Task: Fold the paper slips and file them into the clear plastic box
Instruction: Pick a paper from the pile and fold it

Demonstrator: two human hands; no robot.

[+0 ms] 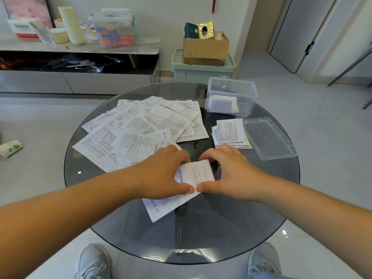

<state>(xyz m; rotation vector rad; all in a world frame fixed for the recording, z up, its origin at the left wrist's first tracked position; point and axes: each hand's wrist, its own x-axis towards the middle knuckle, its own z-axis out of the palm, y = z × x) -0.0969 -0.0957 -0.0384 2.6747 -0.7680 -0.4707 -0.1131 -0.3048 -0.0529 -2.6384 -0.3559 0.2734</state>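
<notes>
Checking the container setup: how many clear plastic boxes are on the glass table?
1: the clear plastic box stands open at the table's far right; its lid lies just nearer.

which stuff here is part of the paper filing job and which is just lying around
Job:
slip, held flat by left hand and right hand
loose pile
folded stack
clear box
lid

Lying about:
cardboard box
green bin
shelf tub
packet on floor
</notes>
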